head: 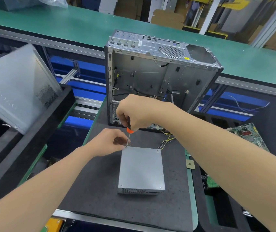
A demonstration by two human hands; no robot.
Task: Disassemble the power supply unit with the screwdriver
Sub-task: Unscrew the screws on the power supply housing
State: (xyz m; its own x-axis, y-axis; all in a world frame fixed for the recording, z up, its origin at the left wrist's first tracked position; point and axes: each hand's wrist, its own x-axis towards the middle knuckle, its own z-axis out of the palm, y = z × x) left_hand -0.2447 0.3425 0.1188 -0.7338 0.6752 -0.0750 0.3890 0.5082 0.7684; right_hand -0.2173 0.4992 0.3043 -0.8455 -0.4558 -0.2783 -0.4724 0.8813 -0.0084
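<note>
We had the power supply unit lying flat on the dark foam mat of the worktop, near its middle, with its vented end facing us and its bundle of wires trailing off the far right corner. Our right hand kept a closed grip round the black handle of the screwdriver, which stood nearly upright, its tip set on the far left corner of the unit's top plate. Our left hand lay just left of that corner, its fingertips pinching the thin shaft just above the tip. Beyond the unit stood an opened computer case, its hollow side toward us. A grey side panel leaned at the far left, and a green circuit board lay to the right.
</note>
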